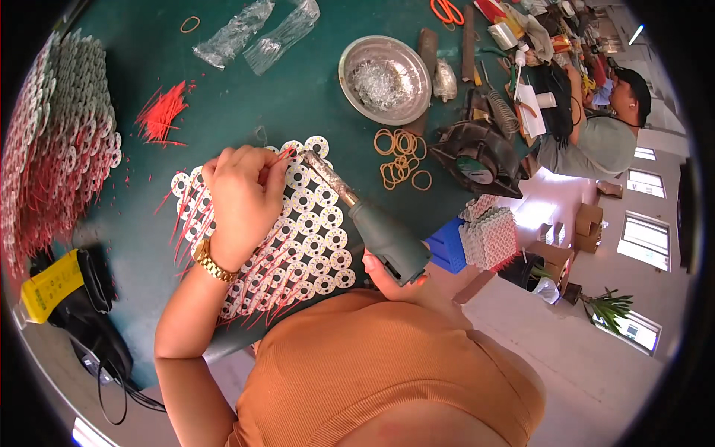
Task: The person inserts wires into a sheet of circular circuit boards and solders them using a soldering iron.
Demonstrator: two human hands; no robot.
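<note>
The left hand's (244, 190) thumb and forefinger are pinched together at the far edge of a panel of round white boards (304, 223), apparently on a thin red wire (285, 153); the fingertips partly hide the grip. The right hand (383, 277), at the panel's right side, is wrapped around the handle of a dark green soldering gun (391, 238). Its fingers are mostly hidden beneath the tool. The gun's metal tip reaches over the panel, close to the pinched fingers.

The panel lies flat on a green table (275, 97), its discs edge to edge, red wires trailing over its left and near parts. The wire should be light and limp, best pinched by its red covering near the end. The boards look stiff and light, best held by their rims. The gun seems the heaviest; the handle is the safe hold, since the tip may be hot.

Right of the panel lie rubber bands (401, 154); beyond them, a metal bowl (344, 74).
</note>
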